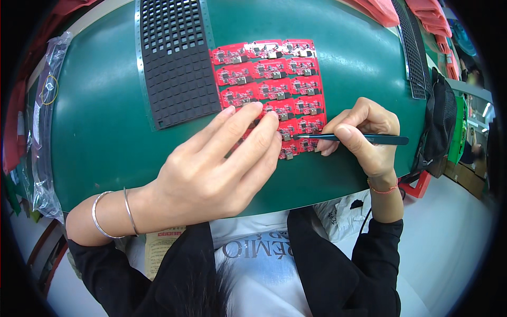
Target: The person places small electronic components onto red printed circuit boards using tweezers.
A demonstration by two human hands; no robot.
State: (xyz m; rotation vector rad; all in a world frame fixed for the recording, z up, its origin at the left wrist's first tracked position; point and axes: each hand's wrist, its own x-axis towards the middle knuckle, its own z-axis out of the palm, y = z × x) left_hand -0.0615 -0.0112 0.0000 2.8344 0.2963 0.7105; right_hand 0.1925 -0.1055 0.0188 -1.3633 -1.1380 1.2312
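Note:
A red panel of small circuit boards (273,89) lies on the green table mat, each board carrying black chips and a silver connector. My left hand (222,158) rests over the panel's lower left part, fingers stretched out and touching it, hiding several boards. In my right hand (364,132) is a pair of dark tweezers (385,139), pinched between thumb and fingers. Its tips point left and meet a board near the panel's lower edge; whether they grip a part is too small to tell. Left of the panel lies a sheet of black foam pads (179,79), its upper rows partly peeled away.
The green mat (100,105) covers the table. Clear plastic packaging (45,174) runs along the left edge. Another black sheet (414,58) and pink bundles (430,18) lie at the far right. A black bag (435,121) hangs at the right edge.

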